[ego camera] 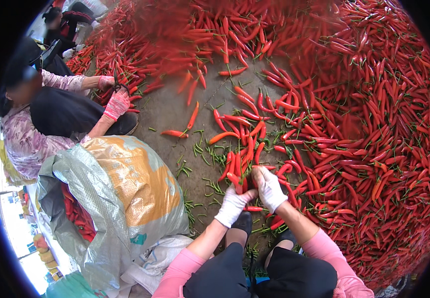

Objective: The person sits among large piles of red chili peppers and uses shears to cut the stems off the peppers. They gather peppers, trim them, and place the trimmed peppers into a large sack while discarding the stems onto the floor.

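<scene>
My left hand (pixel 232 204), in a white glove, holds several red chili peppers (pixel 238 165) by their lower ends; their green stems meet near the fingertips. Close at its right is my right hand (pixel 268 186), also gloved, with its fingers bent at the stems and partly hidden by peppers; whether it grips anything is unclear. Loose red peppers lie on the concrete floor around both hands. Cut green stems (pixel 200 149) are scattered on the floor beside them.
A large heap of red peppers (pixel 375 149) spreads along the right and top. At left stands an open woven plastic sack (pixel 136 178) holding peppers. Beyond it a co-worker in pink gloves (pixel 118 102) holds scissors (pixel 117 82). Another person sits farther back.
</scene>
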Demonstrator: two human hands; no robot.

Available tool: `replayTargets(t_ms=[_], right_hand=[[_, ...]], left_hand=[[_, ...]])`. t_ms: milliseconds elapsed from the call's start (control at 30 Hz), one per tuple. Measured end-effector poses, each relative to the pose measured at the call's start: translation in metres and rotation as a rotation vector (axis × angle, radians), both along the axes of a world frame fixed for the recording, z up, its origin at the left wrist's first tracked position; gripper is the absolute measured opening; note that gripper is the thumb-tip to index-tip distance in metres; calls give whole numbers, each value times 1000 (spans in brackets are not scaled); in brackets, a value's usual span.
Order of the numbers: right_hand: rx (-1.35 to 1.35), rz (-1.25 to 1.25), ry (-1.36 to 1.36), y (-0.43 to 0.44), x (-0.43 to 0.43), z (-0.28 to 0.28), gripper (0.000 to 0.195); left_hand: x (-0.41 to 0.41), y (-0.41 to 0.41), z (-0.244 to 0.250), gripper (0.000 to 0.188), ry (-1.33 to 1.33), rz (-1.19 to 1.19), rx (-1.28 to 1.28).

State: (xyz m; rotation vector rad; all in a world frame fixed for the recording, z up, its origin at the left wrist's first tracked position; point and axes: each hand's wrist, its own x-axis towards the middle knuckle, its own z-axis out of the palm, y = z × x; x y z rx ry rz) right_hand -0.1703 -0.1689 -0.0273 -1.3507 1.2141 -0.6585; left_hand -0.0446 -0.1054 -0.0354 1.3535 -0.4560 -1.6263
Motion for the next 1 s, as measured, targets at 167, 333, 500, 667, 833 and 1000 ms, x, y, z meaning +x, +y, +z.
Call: replayTargets(t_ms=[167,333,500,667,833,1000], right_hand=[[-33,-6,101,25,-5,-2,20],[-133,-204,126,21,-10,7,18],[-131,-69,113,1,-31,13,21],[476,-586,-532,-31,-41,24,28],[308,-487,-499,-26,-18,28,29],[-38,78,-40,-79,-16,15,33]], left_hand=[[-12,32,-14,32,13,-86,149],[-21,25,-16,35,161,-150,157],[-16,6,1,35,300,-289,-5],[-16,-20,12,22,-270,-336,-152],[-29,-13,21,30,105,-214,-6],[-5,-17,17,24,154,-169,173]])
